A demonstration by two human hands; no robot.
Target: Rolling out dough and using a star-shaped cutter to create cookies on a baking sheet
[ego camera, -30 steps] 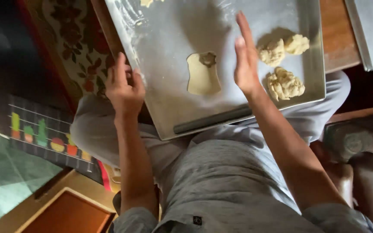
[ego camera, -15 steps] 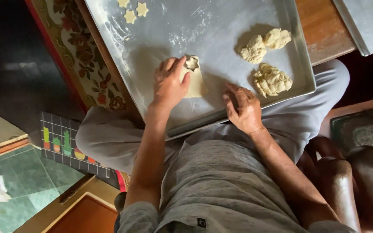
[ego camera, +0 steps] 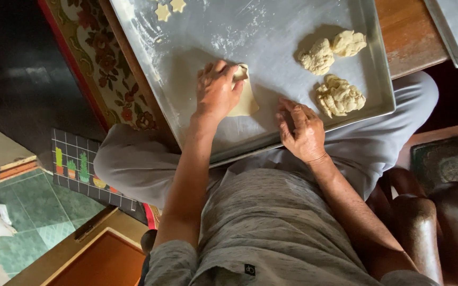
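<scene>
Head view, looking down on a seated person in grey clothes. A large floured rectangular metal baking tray (ego camera: 186,32) rests across the lap and on the patterned floral cloth (ego camera: 88,58) at its left edge.

Left hand (ego camera: 217,90) – palm down on the tray, fingers curled over the top left of a flat pale sheet of rolled dough (ego camera: 246,101). A small metal cutter (ego camera: 241,71) shows at the fingertips, pressed on the sheet's upper end; the hand grips it, though most of the cutter is hidden.

Right hand (ego camera: 302,130) – resting on the tray near its front rim, just beside the dough sheet, fingers bent and loose, grasping nothing. Whether the fingertips touch the sheet – cannot tell.

The dough sheet lies near the tray's middle, between the two hands.

Other items on the tray: three rough lumps of pale dough (ego camera: 337,95) at the right side, well apart from the sheet; two small star-shaped dough cut-outs (ego camera: 169,8) at the far left corner.

Brown wooden bench (ego camera: 406,34) carries the tray's far right end. A second metal tray's edge (ego camera: 454,29) sits at top right.
</scene>
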